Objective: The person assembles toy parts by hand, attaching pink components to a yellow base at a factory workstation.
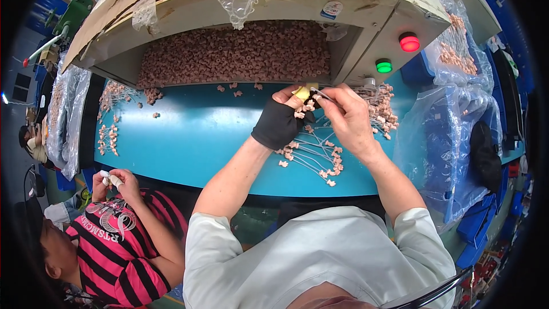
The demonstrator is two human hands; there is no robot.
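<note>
Gloved left hand [278,123] and bare right hand [347,119] are pinching together on one wire [320,95] just below the hopper [240,54], fitted wires [311,154] piling beneath, loose beads [234,51] remaining inside.

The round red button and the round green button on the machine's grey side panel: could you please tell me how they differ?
The round red button sits higher and further right on the grey side panel; the round green button sits lower, nearer the teal work surface. The red one looks slightly larger than the green one. They differ in colour. Both are round, glossy and mounted on the same panel.
</note>
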